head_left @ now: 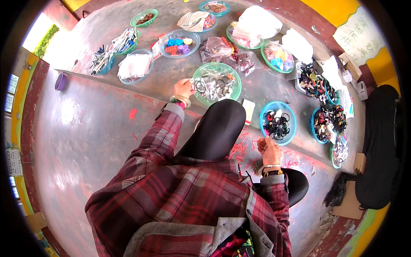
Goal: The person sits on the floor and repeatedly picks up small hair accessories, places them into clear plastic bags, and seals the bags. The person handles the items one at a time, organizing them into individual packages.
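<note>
While our left hand [184, 88] reaches the green bowl [217, 83], fingers clamped on a packet, our right hand [269, 150] should steady, fingers pinched together.

Left arm's stretched way out front, plaid sleeve pulled back from a banded wrist, left hand [184, 88] palm-down with fingers curled in a pinch. Right arm's bent close in, right hand [269, 150] raised near the knee, fingertips pinched together.
</note>
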### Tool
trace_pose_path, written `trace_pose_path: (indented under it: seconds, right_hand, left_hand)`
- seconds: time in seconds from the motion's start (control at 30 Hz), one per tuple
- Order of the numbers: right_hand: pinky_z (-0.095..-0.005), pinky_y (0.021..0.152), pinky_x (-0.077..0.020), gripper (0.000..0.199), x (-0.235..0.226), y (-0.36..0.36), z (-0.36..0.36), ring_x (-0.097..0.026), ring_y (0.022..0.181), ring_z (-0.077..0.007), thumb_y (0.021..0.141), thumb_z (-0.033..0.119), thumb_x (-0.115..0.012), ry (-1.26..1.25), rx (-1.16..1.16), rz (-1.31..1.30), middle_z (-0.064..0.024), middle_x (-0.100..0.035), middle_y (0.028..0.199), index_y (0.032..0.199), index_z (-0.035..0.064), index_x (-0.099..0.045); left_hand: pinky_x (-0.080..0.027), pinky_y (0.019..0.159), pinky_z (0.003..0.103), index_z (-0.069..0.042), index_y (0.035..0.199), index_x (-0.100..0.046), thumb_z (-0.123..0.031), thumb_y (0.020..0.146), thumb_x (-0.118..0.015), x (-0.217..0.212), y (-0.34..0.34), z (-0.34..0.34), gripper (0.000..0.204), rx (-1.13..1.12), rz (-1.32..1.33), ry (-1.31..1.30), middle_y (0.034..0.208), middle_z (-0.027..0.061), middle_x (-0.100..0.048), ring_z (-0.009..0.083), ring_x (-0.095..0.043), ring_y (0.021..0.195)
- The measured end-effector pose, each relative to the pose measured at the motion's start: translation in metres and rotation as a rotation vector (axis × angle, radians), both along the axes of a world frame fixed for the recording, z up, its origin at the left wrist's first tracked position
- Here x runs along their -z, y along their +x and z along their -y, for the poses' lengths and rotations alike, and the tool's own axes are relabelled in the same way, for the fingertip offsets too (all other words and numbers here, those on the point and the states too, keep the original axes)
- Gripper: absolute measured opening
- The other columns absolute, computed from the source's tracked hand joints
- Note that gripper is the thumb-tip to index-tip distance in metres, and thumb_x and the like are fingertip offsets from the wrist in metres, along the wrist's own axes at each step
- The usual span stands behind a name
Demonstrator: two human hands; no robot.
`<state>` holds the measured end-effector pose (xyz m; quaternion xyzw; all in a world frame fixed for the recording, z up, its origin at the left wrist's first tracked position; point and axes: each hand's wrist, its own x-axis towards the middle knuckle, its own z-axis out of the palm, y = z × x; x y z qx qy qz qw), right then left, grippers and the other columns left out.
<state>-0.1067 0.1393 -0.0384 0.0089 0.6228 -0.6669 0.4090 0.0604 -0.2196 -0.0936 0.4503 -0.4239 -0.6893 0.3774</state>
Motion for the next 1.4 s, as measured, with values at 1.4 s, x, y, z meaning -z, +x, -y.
trace_pose_path:
  seconds: [1.4]
  right_hand:
    - [-0.0401, 0.06, -0.0453, 0.028, -0.001, 0.021, -0.003, -0.059, 0.066, -0.0321, 0.076, 0.032, -0.053, 0.291, -0.784, -0.813, -0.0145, -0.06, 0.067, 0.075, 0.0073, -0.065]
  left_hand:
    - [-0.047, 0.074, 0.041, 0.0, 0.088, -0.06, -0.035, 0.064, -0.07, 0.098, -0.169, -0.167, 0.043, 0.532, 1.034, -0.451, 0.09, 0.0212, -0.06, 0.0345, -0.058, 0.087]
